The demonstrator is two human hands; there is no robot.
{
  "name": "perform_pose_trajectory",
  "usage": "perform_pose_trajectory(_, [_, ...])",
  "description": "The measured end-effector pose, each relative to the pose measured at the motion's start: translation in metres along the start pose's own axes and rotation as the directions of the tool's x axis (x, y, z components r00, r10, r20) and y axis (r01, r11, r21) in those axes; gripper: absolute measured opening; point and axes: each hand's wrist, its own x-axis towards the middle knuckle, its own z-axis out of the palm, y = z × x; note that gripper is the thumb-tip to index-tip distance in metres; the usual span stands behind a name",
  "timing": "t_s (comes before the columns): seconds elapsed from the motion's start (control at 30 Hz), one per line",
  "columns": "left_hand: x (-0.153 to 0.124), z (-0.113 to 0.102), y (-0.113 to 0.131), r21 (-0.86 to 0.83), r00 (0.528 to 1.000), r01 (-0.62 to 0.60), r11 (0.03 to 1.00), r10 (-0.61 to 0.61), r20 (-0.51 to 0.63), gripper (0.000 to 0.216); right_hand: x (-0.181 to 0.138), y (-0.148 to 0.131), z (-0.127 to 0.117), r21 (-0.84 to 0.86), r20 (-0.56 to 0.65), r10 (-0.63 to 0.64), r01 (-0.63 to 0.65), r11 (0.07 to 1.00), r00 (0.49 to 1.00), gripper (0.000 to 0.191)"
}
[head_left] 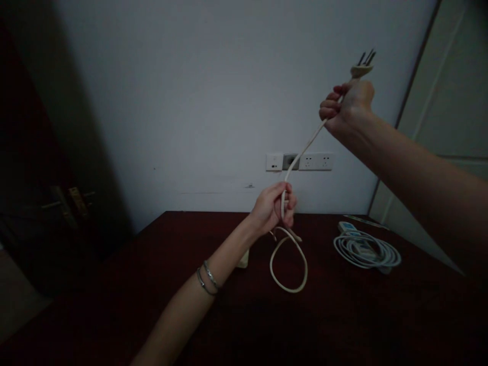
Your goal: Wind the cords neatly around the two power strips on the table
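Nearest, the left forearm [179,315] reaches in from below, wearing two bracelets [210,275], while the right forearm [412,152] comes in higher from the side. The left hand [269,206] has its grip pinched around a pale cord [310,140], the fingers curled over it in mid-air above the counter [213,315]. The right hand [356,101] is raised higher, its grip closed in a fist around the same cord just under the plug [361,71], whose prongs [370,58] point upward. Held at these two spots, the stretch between the hands runs nearly straight, probably because the raised fist takes up its slack; below the left hand the rest hangs in a loose loop, its round shape likely owed to the cord's own stiffness. Whether that loop touches the counter is unclear. Behind the left forearm, a pale block [243,260] shows only in part. Off to the right lies a coiled cable [369,263], wound in rings that seem meant to keep it compact and apart from the held cord. Farther back, a row of sockets [315,161] sits on the wall [213,101], low above the counter's far edge, presumably for easy reach.
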Motion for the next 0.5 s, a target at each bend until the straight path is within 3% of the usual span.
perform_pose_trajectory(0.13, [-0.002, -0.012, 0.019, 0.169, 0.967, 0.242, 0.955, -0.251, 0.032, 0.018, -0.004, 0.009, -0.015, 0.026, -0.047, 0.012, -0.011, 1.0, 0.999, 0.028])
perform_pose_trajectory(0.27, [-0.002, -0.008, 0.022, 0.352, 0.906, 0.392, 0.85, -0.423, 0.012, 0.02, -0.016, 0.018, -0.01, -0.009, -0.025, -0.003, 0.003, 1.0, 1.0, 0.027])
perform_pose_trajectory(0.5, [-0.002, 0.023, 0.012, 0.572, 0.847, 0.4, 0.716, -0.527, 0.068, 0.023, -0.027, 0.038, 0.012, -0.147, 0.122, -0.034, 0.052, 0.988, 0.992, 0.024])
